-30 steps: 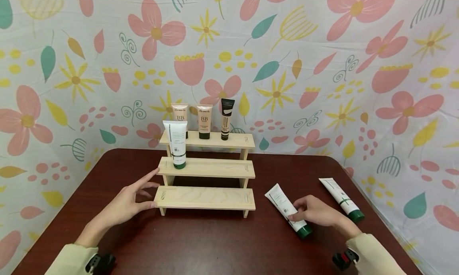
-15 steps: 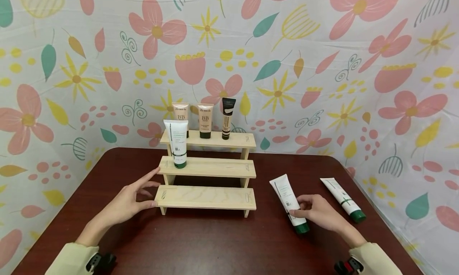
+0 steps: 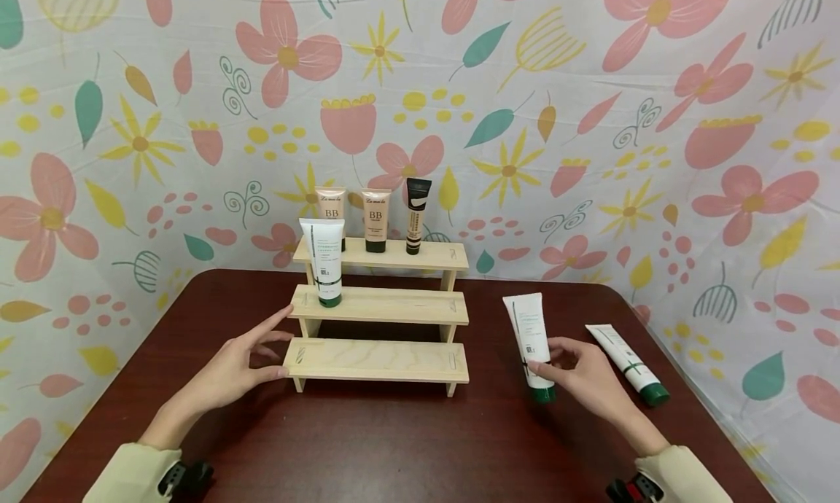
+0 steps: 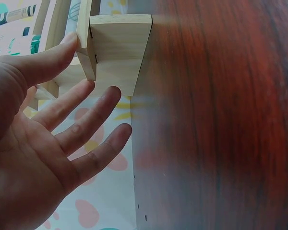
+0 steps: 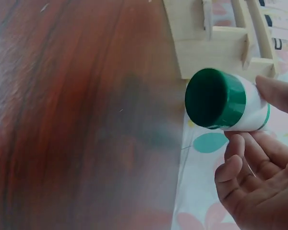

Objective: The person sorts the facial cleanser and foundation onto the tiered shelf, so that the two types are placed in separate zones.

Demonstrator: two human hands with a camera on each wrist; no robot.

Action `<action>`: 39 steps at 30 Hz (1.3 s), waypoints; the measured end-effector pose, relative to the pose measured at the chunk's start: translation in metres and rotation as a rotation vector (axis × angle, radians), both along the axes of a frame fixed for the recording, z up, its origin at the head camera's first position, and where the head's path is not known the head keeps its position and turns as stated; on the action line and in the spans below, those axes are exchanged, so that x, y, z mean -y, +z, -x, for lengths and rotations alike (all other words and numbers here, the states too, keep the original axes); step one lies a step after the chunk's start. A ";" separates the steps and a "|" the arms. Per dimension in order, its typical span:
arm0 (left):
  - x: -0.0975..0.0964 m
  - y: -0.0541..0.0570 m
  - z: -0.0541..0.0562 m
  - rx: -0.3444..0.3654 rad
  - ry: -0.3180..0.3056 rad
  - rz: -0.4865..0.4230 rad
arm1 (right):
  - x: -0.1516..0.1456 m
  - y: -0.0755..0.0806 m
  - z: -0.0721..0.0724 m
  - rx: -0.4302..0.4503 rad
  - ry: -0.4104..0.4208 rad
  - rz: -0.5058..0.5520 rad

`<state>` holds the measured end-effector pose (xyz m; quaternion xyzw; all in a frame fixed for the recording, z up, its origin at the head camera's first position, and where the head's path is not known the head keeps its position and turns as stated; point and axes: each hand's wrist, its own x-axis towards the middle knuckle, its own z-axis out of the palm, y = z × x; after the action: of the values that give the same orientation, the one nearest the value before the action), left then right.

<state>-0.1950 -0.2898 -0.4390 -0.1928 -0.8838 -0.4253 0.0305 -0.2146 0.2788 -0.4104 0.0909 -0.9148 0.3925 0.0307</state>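
Note:
My right hand (image 3: pixel 584 375) pinches a white squeeze tube (image 3: pixel 529 328) with a green cap between thumb and fingers, to the right of the wooden stand. The tube is nearly upright, cap down; in the right wrist view its green cap (image 5: pixel 213 98) faces the camera. My left hand (image 3: pixel 230 368) has its fingers spread at the left end of the three-step wooden display stand (image 3: pixel 377 359). In the left wrist view, the thumb (image 4: pixel 62 50) touches the edge of a step. A matching white tube (image 3: pixel 323 259) stands cap down on the middle step's left end.
Two beige BB cream tubes (image 3: pixel 375 219) and a slim black-and-beige tube (image 3: pixel 415 215) stand on the top step. Another white tube with a green cap (image 3: pixel 626 364) lies on the dark wooden table (image 3: pixel 367 445) at the right. A floral cloth (image 3: pixel 525 124) hangs behind.
My right hand has tipped the white tube from lying slanted on the table to nearly upright, its top end swinging up and to the right. The left hand stays at the stand.

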 end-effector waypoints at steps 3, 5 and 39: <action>0.000 0.000 0.000 0.004 0.002 0.002 | 0.003 0.004 -0.001 -0.037 -0.008 0.013; 0.000 0.000 -0.001 0.006 0.003 0.004 | 0.005 0.007 -0.002 -0.058 -0.007 0.021; 0.000 0.000 0.000 0.003 0.003 0.002 | 0.116 0.047 0.020 -0.240 0.149 0.281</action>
<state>-0.1949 -0.2902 -0.4387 -0.1908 -0.8846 -0.4244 0.0296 -0.2349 0.1630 -0.3630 0.1994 -0.8315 0.5038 0.1228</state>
